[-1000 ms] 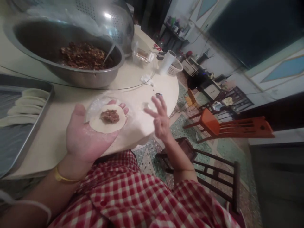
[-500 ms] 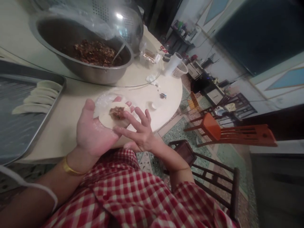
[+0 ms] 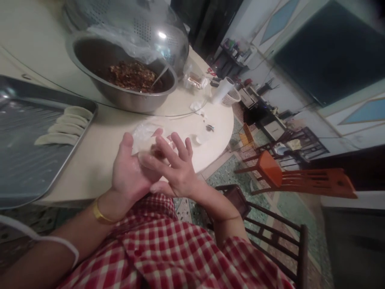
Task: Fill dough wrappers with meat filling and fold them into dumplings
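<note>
Head cam, wrapper [image 3: 146, 145] in L hand [image 3: 129, 178], mostly hidden by R hand [image 3: 177, 176]

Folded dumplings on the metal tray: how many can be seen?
4 dumplings, in one row near the far right corner of the tray: the farthest, the next, the third and the nearest. The tray runs out of frame at left, so more may be hidden.

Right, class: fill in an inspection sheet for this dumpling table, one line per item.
surface: pale round table.
job's things: dumpling wrapper in the left hand; bowl of filling with spoon; tray holding four folded dumplings.
clutter: colander, plastic packet, white cup, basket.
grips: left hand cupped under the wrapper; right hand, fingers spread, over it.
cables: white cord by the left forearm.
surroundings: orange chair, dark wooden chair, patterned floor.
</note>
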Demonstrator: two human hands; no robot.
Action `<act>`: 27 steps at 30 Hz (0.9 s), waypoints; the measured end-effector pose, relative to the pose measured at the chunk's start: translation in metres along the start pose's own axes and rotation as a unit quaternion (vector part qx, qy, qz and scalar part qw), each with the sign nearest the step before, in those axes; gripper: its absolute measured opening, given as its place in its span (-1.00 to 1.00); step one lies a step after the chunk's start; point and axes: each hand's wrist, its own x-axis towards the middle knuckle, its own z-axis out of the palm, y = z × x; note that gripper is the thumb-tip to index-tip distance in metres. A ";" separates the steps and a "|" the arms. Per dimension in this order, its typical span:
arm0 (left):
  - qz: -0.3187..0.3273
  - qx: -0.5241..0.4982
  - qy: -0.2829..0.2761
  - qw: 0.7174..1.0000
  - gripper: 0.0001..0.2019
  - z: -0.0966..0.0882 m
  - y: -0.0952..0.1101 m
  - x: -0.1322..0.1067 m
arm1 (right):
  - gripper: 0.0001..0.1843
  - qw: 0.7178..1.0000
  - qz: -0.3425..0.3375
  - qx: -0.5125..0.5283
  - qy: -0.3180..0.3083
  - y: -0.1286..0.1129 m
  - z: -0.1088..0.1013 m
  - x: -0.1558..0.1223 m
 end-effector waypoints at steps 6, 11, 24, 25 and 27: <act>0.026 0.009 0.019 0.999 -0.35 0.002 -0.003 -0.001 | -0.31 0.992 -0.058 -0.022 0.106 0.000 -0.004 0.008; 0.083 0.035 0.052 0.995 -0.36 0.002 -0.003 0.000 | -0.40 0.981 0.125 -0.025 0.147 0.055 -0.018 0.005; 0.062 0.058 0.037 0.996 -0.30 -0.002 -0.006 0.006 | -0.39 0.898 0.431 -0.060 -0.062 0.149 -0.006 -0.022; 0.069 0.061 0.042 0.995 -0.29 -0.001 -0.006 0.007 | -0.41 0.899 0.430 -0.077 -0.037 0.144 -0.010 -0.021; 0.086 0.066 0.050 0.993 -0.29 0.000 -0.008 0.008 | -0.46 0.905 0.409 -0.109 0.035 0.128 -0.019 -0.019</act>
